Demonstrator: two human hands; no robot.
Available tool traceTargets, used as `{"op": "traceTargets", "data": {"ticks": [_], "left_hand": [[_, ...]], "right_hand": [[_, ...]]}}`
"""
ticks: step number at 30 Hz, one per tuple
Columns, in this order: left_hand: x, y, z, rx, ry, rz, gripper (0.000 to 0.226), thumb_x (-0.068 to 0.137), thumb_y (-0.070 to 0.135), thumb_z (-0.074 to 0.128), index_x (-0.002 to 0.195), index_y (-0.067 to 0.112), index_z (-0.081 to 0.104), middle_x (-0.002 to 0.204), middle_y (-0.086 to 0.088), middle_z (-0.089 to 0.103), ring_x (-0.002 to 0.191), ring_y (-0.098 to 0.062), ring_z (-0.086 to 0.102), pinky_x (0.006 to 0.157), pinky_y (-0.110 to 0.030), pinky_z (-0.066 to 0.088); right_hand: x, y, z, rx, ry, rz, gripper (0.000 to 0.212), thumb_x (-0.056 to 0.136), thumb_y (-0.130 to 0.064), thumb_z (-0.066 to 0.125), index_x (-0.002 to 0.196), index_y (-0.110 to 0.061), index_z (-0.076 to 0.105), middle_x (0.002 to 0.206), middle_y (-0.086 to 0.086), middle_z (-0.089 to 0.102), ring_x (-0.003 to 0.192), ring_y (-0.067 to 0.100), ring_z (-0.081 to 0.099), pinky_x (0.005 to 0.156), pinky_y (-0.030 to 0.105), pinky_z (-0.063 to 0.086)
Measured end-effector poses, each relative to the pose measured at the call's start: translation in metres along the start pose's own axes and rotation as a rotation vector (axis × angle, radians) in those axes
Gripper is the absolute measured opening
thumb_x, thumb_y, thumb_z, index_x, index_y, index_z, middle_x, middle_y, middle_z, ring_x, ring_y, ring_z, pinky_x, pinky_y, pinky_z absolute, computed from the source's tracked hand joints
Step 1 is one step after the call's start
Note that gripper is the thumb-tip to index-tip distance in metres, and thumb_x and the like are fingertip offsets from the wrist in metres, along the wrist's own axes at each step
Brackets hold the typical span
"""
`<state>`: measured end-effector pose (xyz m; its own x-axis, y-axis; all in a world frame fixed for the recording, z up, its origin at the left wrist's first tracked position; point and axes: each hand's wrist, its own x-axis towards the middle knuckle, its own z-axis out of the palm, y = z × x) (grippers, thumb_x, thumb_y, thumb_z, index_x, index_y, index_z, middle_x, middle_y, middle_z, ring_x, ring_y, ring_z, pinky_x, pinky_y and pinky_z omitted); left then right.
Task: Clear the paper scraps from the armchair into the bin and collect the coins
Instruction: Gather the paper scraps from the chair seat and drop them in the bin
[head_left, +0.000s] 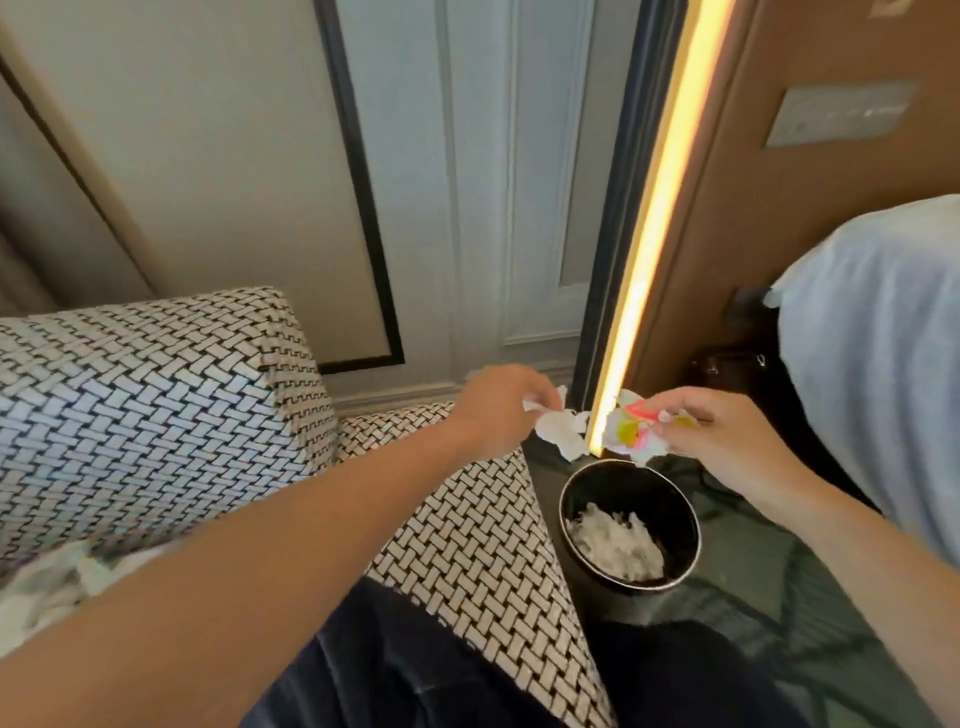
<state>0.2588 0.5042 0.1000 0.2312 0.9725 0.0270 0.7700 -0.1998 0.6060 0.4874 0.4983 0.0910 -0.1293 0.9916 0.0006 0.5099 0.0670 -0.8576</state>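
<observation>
My left hand (501, 408) pinches a crumpled white paper scrap (563, 431) above and just left of the round black bin (683, 519). Over the bin's far rim, my right hand (719, 431) grips a white scrap with red and yellow print (631, 434). White crumpled paper (618, 545) lies at the bottom of the bin. The armchair (156, 405), in a black-and-white woven pattern, stands to the left, and its arm (483, 545) runs beside the bin. More white scraps (57, 587) lie on the seat at the lower left. No coins are visible.
The bin stands on a dark floor (779, 597) between the armchair and a bed with white linen (883, 353) at the right. Behind are a panelled wall (467, 182), a lit vertical strip (660, 218) and a dark bag (737, 369) by the bed.
</observation>
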Motion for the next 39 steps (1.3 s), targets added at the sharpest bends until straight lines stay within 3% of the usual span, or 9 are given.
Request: {"op": "traceTargets", "data": {"ticks": [4,13,17,21,23,25,27,31,39], "left_hand": [[0.038,0.0,0.057,-0.004,0.045,-0.024,0.03,0.084,-0.001,0.058,0.095,0.023,0.072,0.111,0.0,0.067,0.107,-0.017,0.057,0.099,-0.035,0.043],[0.104,-0.001,0.139,-0.056,-0.171,-0.046,0.033,0.088,0.006,0.058,0.113,0.026,0.066,0.125,0.001,0.06,0.12,-0.019,0.05,0.106,-0.039,0.038],[0.11,-0.005,0.155,-0.065,-0.21,-0.071,0.034,0.09,0.009,0.056,0.121,0.025,0.061,0.126,0.001,0.059,0.12,-0.018,0.051,0.105,-0.04,0.039],[0.106,-0.014,0.16,-0.087,-0.268,-0.116,0.032,0.093,0.012,0.052,0.122,0.024,0.059,0.126,0.0,0.059,0.12,-0.017,0.05,0.102,-0.034,0.041],[0.103,-0.015,0.157,-0.096,-0.29,-0.133,0.03,0.095,0.015,0.049,0.123,0.024,0.058,0.126,0.0,0.058,0.118,-0.016,0.05,0.092,-0.025,0.04],[0.1,-0.014,0.15,-0.104,-0.297,-0.138,0.03,0.096,0.017,0.047,0.124,0.022,0.057,0.125,0.0,0.058,0.117,-0.016,0.051,0.086,-0.021,0.036],[0.095,-0.012,0.142,-0.111,-0.313,-0.148,0.031,0.097,0.018,0.046,0.126,0.02,0.055,0.125,-0.001,0.058,0.117,-0.015,0.051,0.085,-0.019,0.035],[0.082,-0.006,0.12,-0.111,-0.336,-0.145,0.032,0.098,0.018,0.045,0.128,0.02,0.053,0.126,-0.002,0.058,0.117,-0.014,0.052,0.085,-0.017,0.035],[0.026,-0.006,0.044,-0.114,-0.243,-0.098,0.03,0.097,0.02,0.045,0.125,0.022,0.055,0.126,0.001,0.058,0.113,-0.01,0.052,0.085,-0.016,0.036]], "right_hand": [[0.006,0.052,-0.009,0.133,0.034,0.172,0.017,0.087,-0.008,0.064,0.091,-0.02,0.074,0.096,0.001,0.066,0.09,0.014,0.062,0.067,0.02,0.051],[0.024,0.158,0.009,0.364,0.156,0.543,0.011,0.086,-0.007,0.066,0.088,-0.014,0.074,0.1,0.013,0.066,0.089,0.019,0.063,0.061,0.02,0.056],[0.032,0.18,0.026,0.453,0.182,0.639,0.01,0.084,-0.004,0.067,0.092,-0.006,0.072,0.092,0.01,0.062,0.078,0.015,0.06,0.071,0.03,0.056],[0.04,0.183,0.033,0.695,0.158,0.729,0.012,0.084,-0.002,0.066,0.096,-0.003,0.065,0.108,0.019,0.063,0.1,0.026,0.061,0.086,0.039,0.054],[0.043,0.179,0.032,0.84,0.072,0.802,0.029,0.088,-0.018,0.064,0.114,-0.008,0.058,0.119,0.019,0.057,0.105,0.031,0.056,0.098,0.045,0.047],[0.044,0.175,0.03,0.931,-0.015,0.854,0.055,0.091,-0.032,0.058,0.14,-0.016,0.039,0.14,0.019,0.044,0.12,0.034,0.047,0.105,0.046,0.039],[0.042,0.168,0.027,0.956,-0.058,0.848,0.066,0.092,-0.041,0.053,0.149,-0.025,0.023,0.151,0.017,0.03,0.136,0.034,0.033,0.112,0.046,0.03],[0.038,0.141,0.023,0.936,-0.112,0.762,0.062,0.094,-0.047,0.044,0.149,-0.028,0.021,0.156,0.008,0.021,0.143,0.029,0.021,0.115,0.046,0.022],[0.032,0.051,0.018,0.779,-0.1,0.601,0.05,0.098,-0.04,0.041,0.142,-0.016,0.039,0.142,0.009,0.045,0.128,0.029,0.045,0.11,0.042,0.032]]}}
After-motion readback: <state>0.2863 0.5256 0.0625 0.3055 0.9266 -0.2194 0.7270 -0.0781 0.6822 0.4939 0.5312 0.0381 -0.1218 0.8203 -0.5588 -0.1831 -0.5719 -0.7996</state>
